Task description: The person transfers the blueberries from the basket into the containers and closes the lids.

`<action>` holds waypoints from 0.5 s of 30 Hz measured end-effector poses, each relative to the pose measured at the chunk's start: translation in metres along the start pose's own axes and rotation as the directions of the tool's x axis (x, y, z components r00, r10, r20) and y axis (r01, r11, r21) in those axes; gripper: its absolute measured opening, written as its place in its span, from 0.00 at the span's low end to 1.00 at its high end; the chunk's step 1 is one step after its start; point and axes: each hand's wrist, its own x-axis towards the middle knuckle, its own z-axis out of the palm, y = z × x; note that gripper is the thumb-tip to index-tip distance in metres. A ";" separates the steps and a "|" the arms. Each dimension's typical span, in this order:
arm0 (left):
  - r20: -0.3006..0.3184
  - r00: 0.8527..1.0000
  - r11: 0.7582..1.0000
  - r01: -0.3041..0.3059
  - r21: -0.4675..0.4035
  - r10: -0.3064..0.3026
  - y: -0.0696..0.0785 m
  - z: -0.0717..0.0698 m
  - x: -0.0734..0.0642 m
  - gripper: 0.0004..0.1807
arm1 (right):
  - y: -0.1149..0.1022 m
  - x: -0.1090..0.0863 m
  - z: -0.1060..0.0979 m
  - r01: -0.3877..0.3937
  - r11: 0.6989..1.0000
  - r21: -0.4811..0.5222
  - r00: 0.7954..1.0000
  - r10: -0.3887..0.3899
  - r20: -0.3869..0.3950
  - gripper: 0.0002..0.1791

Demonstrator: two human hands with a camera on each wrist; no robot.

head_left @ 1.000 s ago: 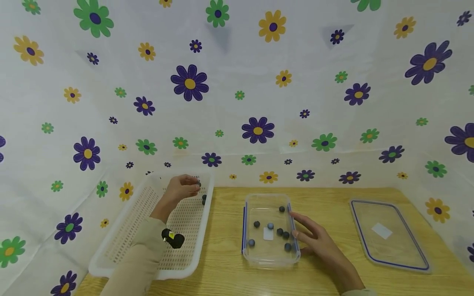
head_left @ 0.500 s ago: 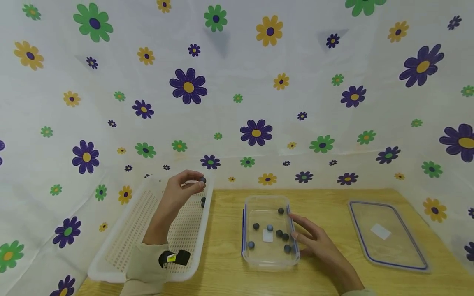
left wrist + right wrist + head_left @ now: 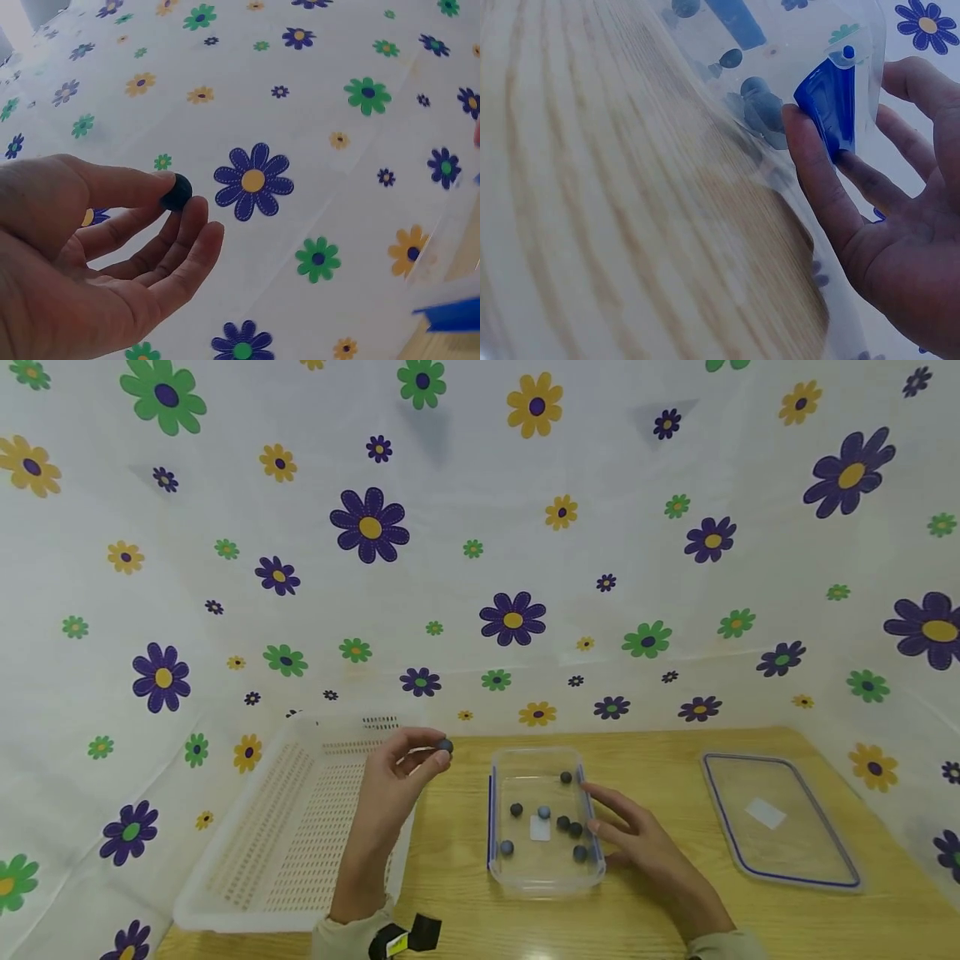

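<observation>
My left hand (image 3: 390,785) pinches a dark blueberry (image 3: 446,747) between thumb and fingertips, above the gap to the right of the white basket. Close up in the left wrist view, the same blueberry (image 3: 177,193) sits at the fingertips. A clear plastic food container (image 3: 540,888) stands uncovered on the table, with several blueberries (image 3: 543,812) spread over its bottom. My right hand (image 3: 648,843) rests against the container's right side with fingers extended. In the right wrist view, its fingertips lie around a blue side latch (image 3: 829,105), which hangs down.
At the left stands a white perforated plastic basket (image 3: 197,906), partly behind the left hand. A clear lid with a blue seal (image 3: 795,810) lies flat on the wooden table (image 3: 450,893) at right. A flowered sheet (image 3: 450,568) closes off the back and sides.
The left hand has lifted the blueberry out of the basket and carried it right, past the basket's edge toward the container. The right hand stays at the container's side.
</observation>
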 end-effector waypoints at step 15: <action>0.112 0.987 0.985 0.125 -0.122 -0.111 -0.042 0.056 0.001 0.15 | 0.000 0.000 -0.001 0.016 1.000 -0.009 1.000 -0.016 0.013 0.34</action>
